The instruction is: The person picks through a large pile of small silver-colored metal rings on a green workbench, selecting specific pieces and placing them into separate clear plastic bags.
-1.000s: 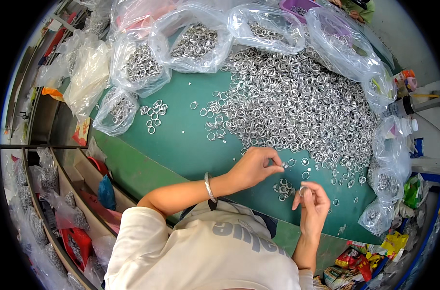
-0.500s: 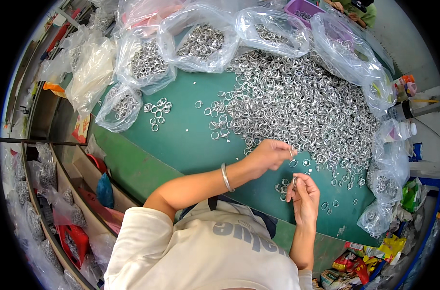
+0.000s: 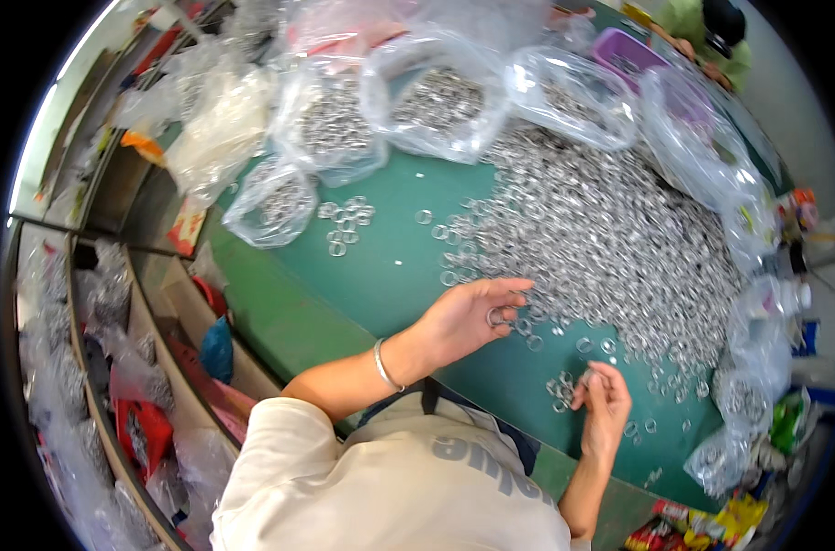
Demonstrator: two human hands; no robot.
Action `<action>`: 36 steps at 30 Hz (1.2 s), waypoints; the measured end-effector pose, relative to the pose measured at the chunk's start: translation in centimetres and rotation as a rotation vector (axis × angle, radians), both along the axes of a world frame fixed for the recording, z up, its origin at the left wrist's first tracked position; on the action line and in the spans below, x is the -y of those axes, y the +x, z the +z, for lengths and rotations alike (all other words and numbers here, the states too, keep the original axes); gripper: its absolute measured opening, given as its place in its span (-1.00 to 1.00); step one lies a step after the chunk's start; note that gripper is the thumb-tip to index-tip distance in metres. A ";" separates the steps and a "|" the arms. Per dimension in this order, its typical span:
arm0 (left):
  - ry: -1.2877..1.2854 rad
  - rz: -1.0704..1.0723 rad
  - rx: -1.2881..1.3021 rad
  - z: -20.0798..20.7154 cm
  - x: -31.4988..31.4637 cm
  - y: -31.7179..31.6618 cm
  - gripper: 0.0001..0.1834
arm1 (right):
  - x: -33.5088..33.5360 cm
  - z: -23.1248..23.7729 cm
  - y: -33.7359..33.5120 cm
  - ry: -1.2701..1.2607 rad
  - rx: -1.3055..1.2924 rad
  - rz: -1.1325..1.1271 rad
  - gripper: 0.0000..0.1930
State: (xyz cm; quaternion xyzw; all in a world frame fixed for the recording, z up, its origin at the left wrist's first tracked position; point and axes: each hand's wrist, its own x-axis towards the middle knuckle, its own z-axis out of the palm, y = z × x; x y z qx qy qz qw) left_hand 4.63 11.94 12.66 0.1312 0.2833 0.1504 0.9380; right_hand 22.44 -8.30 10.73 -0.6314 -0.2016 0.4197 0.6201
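A broad heap of silver metal rings [image 3: 610, 239] covers the right half of the green table [image 3: 381, 266]. My left hand [image 3: 449, 323], with a bangle at the wrist, is at the heap's near left edge. Its index finger is stretched out, while a silver ring [image 3: 496, 318] sits at its curled lower fingers. Nearer me and to the right, my right hand [image 3: 606, 409] is closed, thumb and fingertips pinching a small ring [image 3: 586, 376]. Just left of those fingertips lies a little cluster of rings [image 3: 559, 389]. Motion blurs the fine detail of the rings.
Clear plastic bags of rings [image 3: 438, 101] line the table's far side, with a smaller bag [image 3: 272, 204] at the left. Loose rings [image 3: 344, 220] lie near it. A purple bin [image 3: 624, 57] is at the far right, near another person [image 3: 711, 37]. Partitioned shelves [image 3: 151, 367] hold more bags.
My left hand has moved left from the heap's near edge, and its pinch has loosened with the index finger extending. My right hand stays pinched near the small cluster. The whole view has shifted.
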 end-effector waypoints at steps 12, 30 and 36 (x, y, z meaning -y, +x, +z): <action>2.012 0.518 -1.260 -4.9 -8.8 -12.8 -0.67 | 1.2 -0.9 0.6 -0.071 0.052 -0.088 -0.84; 0.929 -0.511 -0.342 -2.1 4.9 0.0 -0.67 | -0.6 0.5 -3.1 0.006 0.629 0.061 -0.87; 1.270 -0.149 -0.824 -3.3 1.8 -5.2 -0.80 | 0.8 -0.4 2.3 -0.321 0.894 -0.140 -0.87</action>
